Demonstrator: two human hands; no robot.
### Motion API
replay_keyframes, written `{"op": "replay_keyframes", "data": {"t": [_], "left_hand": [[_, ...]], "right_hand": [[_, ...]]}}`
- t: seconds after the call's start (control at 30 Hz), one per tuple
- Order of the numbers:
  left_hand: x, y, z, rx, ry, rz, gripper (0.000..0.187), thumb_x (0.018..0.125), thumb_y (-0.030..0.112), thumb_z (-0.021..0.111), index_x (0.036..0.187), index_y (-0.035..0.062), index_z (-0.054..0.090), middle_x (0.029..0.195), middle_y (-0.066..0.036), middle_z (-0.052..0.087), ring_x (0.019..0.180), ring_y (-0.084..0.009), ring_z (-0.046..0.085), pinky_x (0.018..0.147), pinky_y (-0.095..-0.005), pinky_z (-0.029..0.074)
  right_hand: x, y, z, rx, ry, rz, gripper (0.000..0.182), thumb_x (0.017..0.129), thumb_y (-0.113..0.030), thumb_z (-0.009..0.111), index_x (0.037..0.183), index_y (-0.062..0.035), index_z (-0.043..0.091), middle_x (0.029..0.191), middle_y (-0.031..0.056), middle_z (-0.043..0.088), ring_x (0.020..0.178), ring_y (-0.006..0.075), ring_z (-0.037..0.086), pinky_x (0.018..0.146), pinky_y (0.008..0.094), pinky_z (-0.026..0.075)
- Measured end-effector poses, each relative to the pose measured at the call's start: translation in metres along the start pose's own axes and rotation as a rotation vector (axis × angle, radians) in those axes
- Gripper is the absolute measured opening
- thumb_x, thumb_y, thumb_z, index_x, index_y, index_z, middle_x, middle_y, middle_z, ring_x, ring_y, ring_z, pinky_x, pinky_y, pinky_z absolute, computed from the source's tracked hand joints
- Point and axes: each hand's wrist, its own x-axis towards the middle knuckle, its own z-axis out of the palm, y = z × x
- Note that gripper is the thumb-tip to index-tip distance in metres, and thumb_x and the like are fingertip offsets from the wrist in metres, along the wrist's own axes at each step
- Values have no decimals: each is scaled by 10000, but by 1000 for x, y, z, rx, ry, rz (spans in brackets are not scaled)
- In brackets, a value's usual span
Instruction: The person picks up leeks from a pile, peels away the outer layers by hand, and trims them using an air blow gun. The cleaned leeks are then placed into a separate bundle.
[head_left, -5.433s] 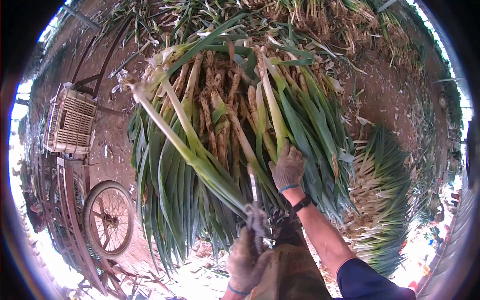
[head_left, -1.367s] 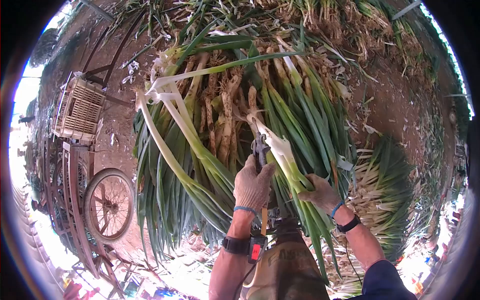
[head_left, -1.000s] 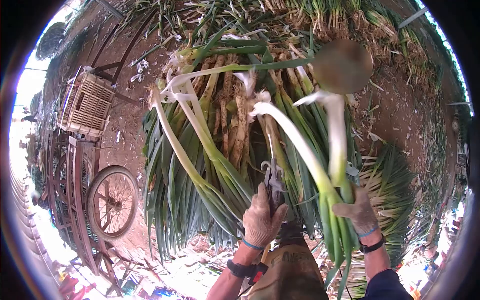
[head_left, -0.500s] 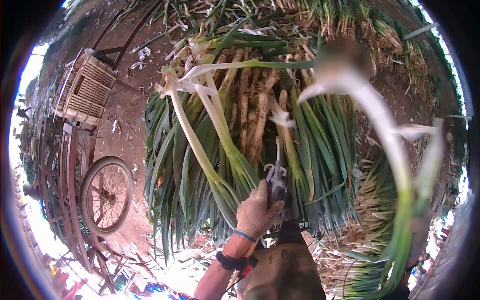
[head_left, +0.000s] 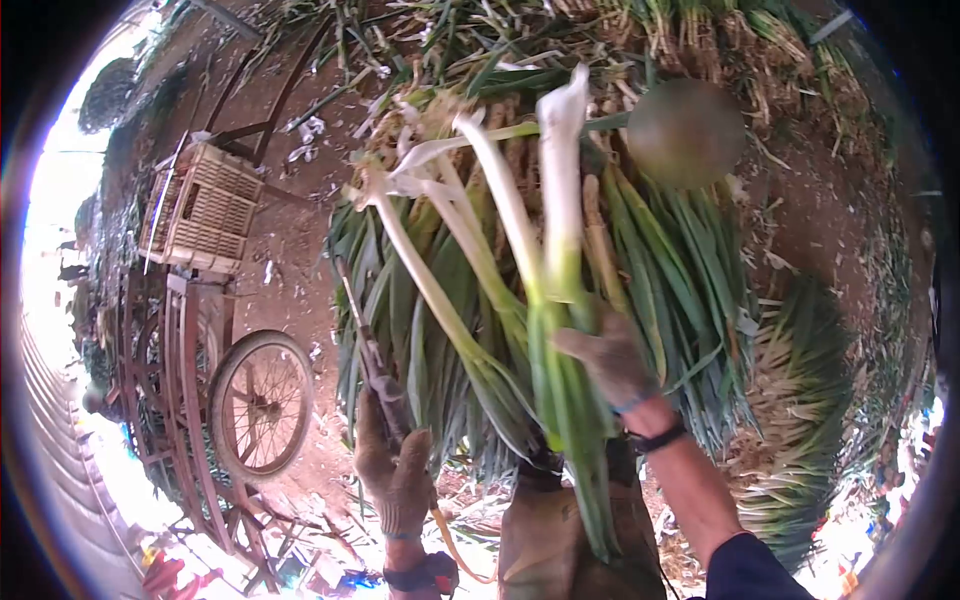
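My gloved right hand [head_left: 612, 362] is at the leaves of two leeks [head_left: 550, 265], its thumb across the green part and its other fingers mostly hidden. Their white ends point away from me, over the pile. My gloved left hand [head_left: 393, 470] grips a dark air gun [head_left: 382, 385] with a thin metal nozzle and a yellowish hose. More leeks with peeled white stems [head_left: 425, 270] lie to the left of that pair. Beneath them spreads a heap of leeks [head_left: 680, 265] with broad green leaves and soil-brown stems.
A cart frame with a spoked wheel [head_left: 262, 405] stands at the left, a woven basket [head_left: 205, 208] above it. On the right lies a row of white-stemmed leeks [head_left: 785, 420]. Leaf scraps litter the brown ground [head_left: 290, 260].
My right hand has swung in from the far right with the two leeks, bringing them over the heap. My left hand has moved left with the air gun, away from the middle.
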Motion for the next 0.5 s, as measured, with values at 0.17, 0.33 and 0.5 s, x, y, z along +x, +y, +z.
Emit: {"op": "replay_keyframes", "data": {"t": [0.17, 0.33, 0.5], "left_hand": [[-23, 5, -17, 115, 19, -15, 882, 874, 190, 757, 1650, -17, 393, 1187, -43, 618, 968, -125, 580, 863, -261, 510], [-48, -22, -5, 183, -89, -69, 897, 818, 104, 767, 1631, -30, 414, 1166, -79, 676, 916, -142, 634, 796, -296, 557], [-76, -47, 35, 121, -229, -28, 912, 792, 93, 834, 1599, -61, 437, 1344, -173, 699, 1020, -186, 692, 843, -326, 585]], "right_hand": [[61, 68, 59, -364, 35, 33, 464, 941, -294, 685, 1294, 3, 726, 970, 145, 759, 864, 210, 747, 829, 375, 602], [159, -17, 14, -453, 88, -44, 536, 918, -434, 735, 1235, -3, 705, 948, 151, 760, 858, 246, 754, 842, 415, 590], [202, -151, -30, -642, 92, -762, 230, 1083, -270, 598, 1147, -59, 661, 1001, 51, 744, 968, 212, 739, 827, 376, 615]]}}
